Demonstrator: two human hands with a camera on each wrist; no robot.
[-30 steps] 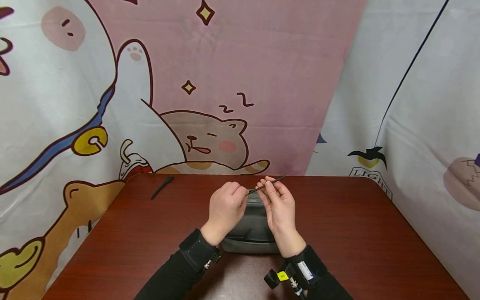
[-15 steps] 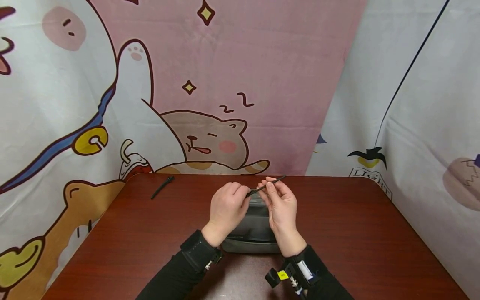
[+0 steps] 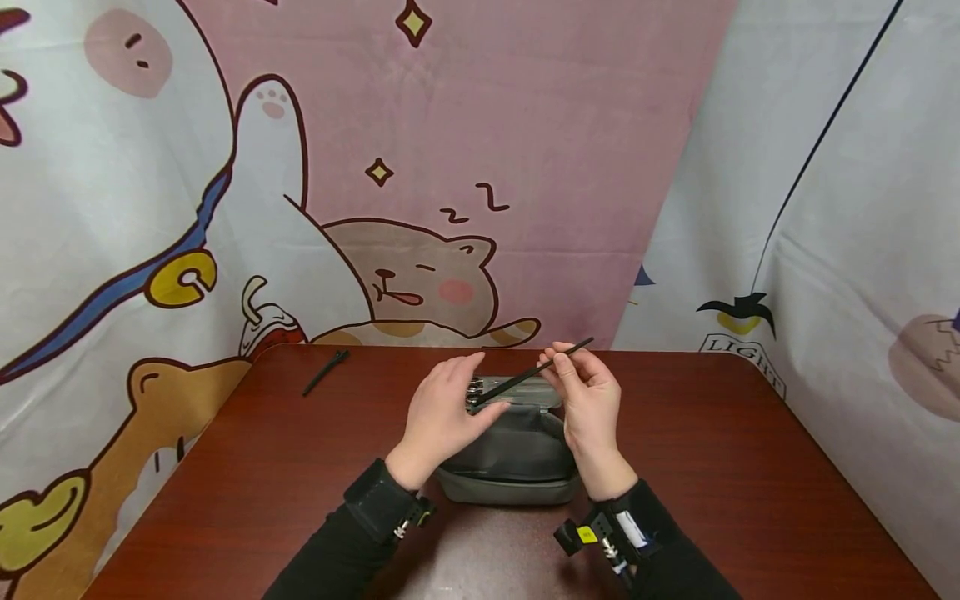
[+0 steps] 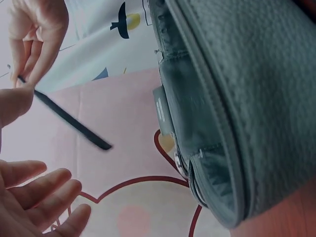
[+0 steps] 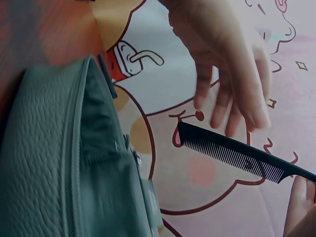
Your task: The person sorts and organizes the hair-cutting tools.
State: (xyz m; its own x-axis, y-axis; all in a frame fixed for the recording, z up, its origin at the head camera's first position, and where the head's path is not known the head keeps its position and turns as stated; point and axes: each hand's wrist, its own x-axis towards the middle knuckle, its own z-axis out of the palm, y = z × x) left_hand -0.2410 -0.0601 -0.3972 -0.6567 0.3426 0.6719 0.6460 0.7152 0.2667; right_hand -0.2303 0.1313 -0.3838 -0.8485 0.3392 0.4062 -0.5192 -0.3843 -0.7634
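Note:
A black fine-toothed comb [image 3: 534, 372] with a thin handle hangs above the pouch; its teeth show in the right wrist view. My right hand [image 3: 592, 408] pinches the handle end between thumb and fingers. Near the comb's other end, my left hand [image 3: 441, 417] is spread with fingers and thumb apart; in the right wrist view a gap separates it from the comb [image 5: 224, 150]. Below both hands stands a grey-green leather-like zip pouch [image 3: 510, 493], its top open and dark lining showing. Part of its inside is hidden.
A slim black item [image 3: 326, 372], its kind unclear, lies on the brown table [image 3: 750, 483] at the far left. Behind the table hangs a cartoon-printed cloth [image 3: 570, 167]. Clear-looking material and small metallic parts [image 3: 476, 390] show at the pouch's back edge.
My left hand has let go of the comb and spread, shifting slightly left. My right hand has moved right with the comb, uncovering more of the comb and the pouch.

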